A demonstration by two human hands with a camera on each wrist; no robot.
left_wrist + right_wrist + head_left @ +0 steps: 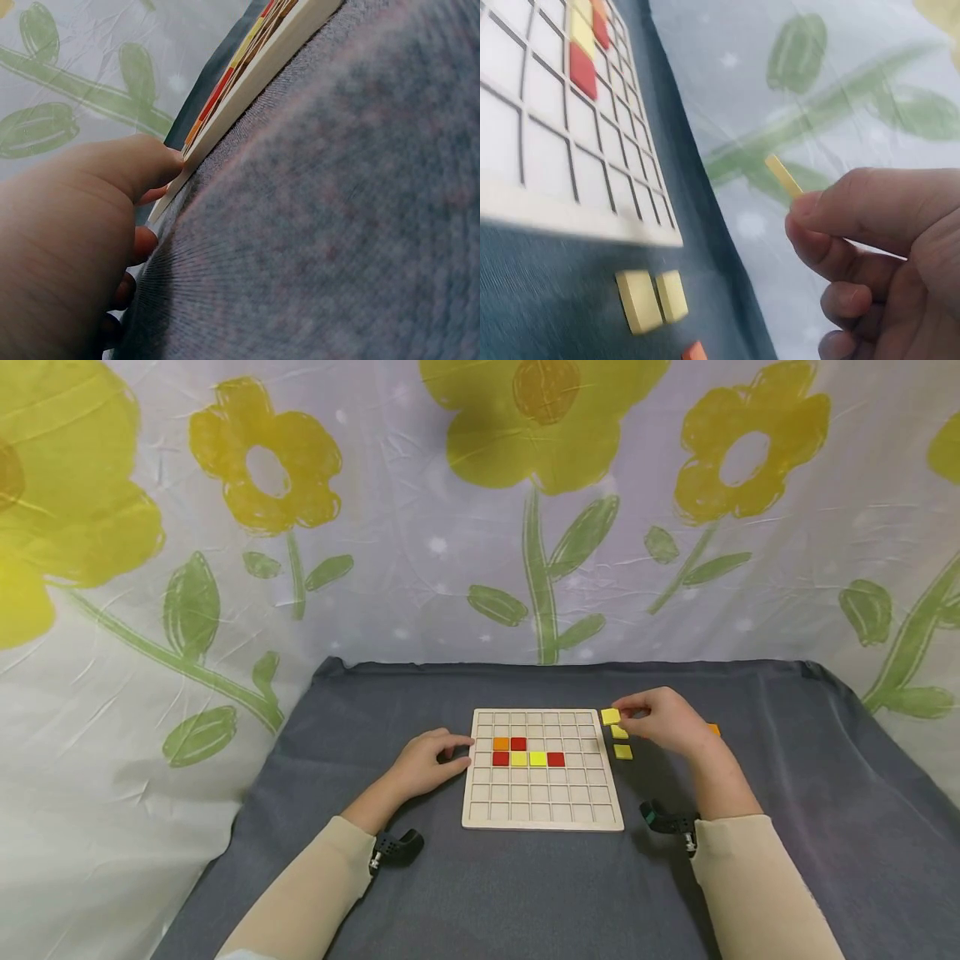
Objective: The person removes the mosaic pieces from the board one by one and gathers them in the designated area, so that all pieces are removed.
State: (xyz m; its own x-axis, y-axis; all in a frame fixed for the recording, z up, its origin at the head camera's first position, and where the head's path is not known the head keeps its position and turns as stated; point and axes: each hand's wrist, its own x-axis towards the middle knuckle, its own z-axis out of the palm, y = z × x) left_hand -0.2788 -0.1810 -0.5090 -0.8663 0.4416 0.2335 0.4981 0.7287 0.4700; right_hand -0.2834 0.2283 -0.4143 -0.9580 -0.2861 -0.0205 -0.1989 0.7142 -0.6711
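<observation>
A square wooden grid board (543,793) lies on the dark cloth, with several red, orange and yellow tiles set in its cells. My left hand (426,764) rests at the board's left edge, thumb and fingertips right at the rim; the left wrist view shows the thumb against the pale side. Past the board's upper right corner, my right hand (663,718) pinches a yellow tile (611,717) between thumb and forefinger. In the right wrist view that tile (783,175) is seen edge-on, raised above the cloth. Two loose yellow tiles (639,301) lie beside the board, below this hand.
An orange tile (714,729) shows partly behind the right wrist. Dark grey cloth (525,893) covers the table, and a flower-printed curtain (405,527) hangs behind it. Black wrist cameras (401,847) sit on both forearms.
</observation>
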